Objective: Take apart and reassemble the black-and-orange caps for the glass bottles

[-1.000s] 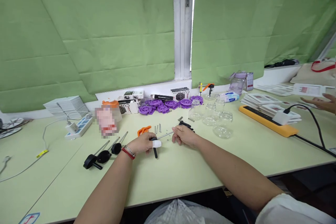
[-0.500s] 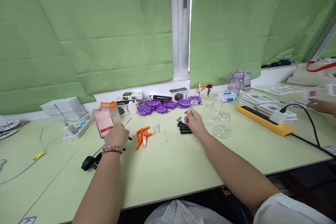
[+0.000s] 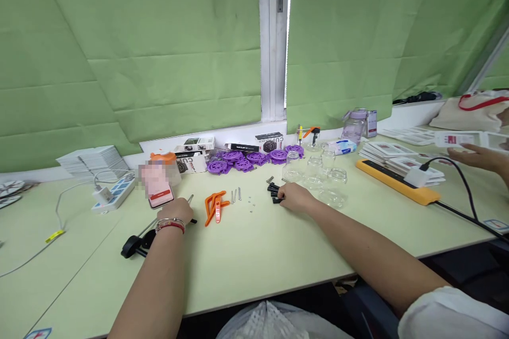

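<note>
My left hand (image 3: 176, 213) lies low on the pale green table (image 3: 258, 254), fingers curled round a metal rod with a black knob (image 3: 191, 199). Just left of it lie more black-knobbed rods (image 3: 135, 245). My right hand (image 3: 293, 196) rests further right, fingertips closed on a small pile of black pins (image 3: 273, 190). Between the hands lie orange clips (image 3: 214, 205) and a few short metal pins (image 3: 237, 195).
Purple discs (image 3: 246, 160), small boxes (image 3: 196, 144) and glass jars (image 3: 330, 180) line the back. A phone (image 3: 159, 190) and white power strip (image 3: 113, 193) sit left, a yellow power strip (image 3: 397, 183) right. Another person's hand (image 3: 477, 156) holds a card (image 3: 457, 139).
My left hand carried the rod from the table's middle to the left, beside the other rods. My right hand let go of it and moved right onto the black pins.
</note>
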### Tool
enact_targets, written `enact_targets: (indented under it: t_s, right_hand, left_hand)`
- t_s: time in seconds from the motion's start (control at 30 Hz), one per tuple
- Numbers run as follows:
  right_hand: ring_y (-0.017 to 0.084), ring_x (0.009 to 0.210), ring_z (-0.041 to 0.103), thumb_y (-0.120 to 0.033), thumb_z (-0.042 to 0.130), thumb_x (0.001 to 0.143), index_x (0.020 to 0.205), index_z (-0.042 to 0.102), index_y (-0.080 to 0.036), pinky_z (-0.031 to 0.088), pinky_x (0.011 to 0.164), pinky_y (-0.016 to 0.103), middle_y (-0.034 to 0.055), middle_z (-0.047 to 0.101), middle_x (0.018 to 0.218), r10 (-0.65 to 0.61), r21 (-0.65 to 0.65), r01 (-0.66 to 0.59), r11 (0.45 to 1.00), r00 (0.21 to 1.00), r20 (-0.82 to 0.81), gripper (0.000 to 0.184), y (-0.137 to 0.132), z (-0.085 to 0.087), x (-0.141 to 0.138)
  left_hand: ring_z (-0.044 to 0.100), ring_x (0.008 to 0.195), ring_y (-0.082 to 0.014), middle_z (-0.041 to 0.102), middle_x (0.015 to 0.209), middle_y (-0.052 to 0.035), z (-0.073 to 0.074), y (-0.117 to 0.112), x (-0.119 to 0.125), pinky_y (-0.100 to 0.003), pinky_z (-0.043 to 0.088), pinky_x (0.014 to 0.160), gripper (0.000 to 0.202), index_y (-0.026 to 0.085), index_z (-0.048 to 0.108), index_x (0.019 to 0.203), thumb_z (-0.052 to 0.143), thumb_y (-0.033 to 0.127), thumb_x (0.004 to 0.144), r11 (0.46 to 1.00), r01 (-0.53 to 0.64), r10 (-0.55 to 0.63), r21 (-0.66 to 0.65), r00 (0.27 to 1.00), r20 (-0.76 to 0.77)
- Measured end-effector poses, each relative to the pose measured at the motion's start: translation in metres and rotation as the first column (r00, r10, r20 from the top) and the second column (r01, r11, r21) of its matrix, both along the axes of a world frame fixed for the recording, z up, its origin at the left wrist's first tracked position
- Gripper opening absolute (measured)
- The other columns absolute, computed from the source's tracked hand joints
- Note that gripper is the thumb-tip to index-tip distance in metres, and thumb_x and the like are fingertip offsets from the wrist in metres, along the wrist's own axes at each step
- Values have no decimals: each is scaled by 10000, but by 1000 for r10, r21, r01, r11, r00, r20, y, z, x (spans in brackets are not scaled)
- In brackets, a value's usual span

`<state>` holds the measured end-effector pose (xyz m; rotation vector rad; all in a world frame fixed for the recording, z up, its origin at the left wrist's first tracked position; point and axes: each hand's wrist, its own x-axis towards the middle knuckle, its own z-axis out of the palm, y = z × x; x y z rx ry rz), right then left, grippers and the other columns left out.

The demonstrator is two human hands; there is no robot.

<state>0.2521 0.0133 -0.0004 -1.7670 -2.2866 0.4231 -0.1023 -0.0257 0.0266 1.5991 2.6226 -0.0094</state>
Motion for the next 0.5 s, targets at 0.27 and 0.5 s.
enact_targets:
  t_s: [0.27, 0.5]
  right_hand:
    - [181, 743, 571, -211, 654, 692, 801, 684, -210, 317, 562, 248, 44, 669, 839, 41, -3, -41, 999, 999, -8, 113, -4, -3, 1]
    - [119, 621, 475, -256, 542, 807, 831, 598, -171, 338, 573, 233, 5, 579, 717, 130, -38, -173, 984, 849, -512, 104, -23, -7, -29]
  left_hand:
    - [616, 957, -357, 656, 1030, -227, 13, -9, 20, -409, 470, 711, 336, 108, 675, 964, 522, 273, 715, 996, 28, -20, 85, 996, -88]
    - [559, 1001, -258, 608, 1063, -141, 10, -24, 101, -369, 433, 872, 350, 136, 563, 1116, 497, 266, 798, 662, 623, -646, 416, 756, -106]
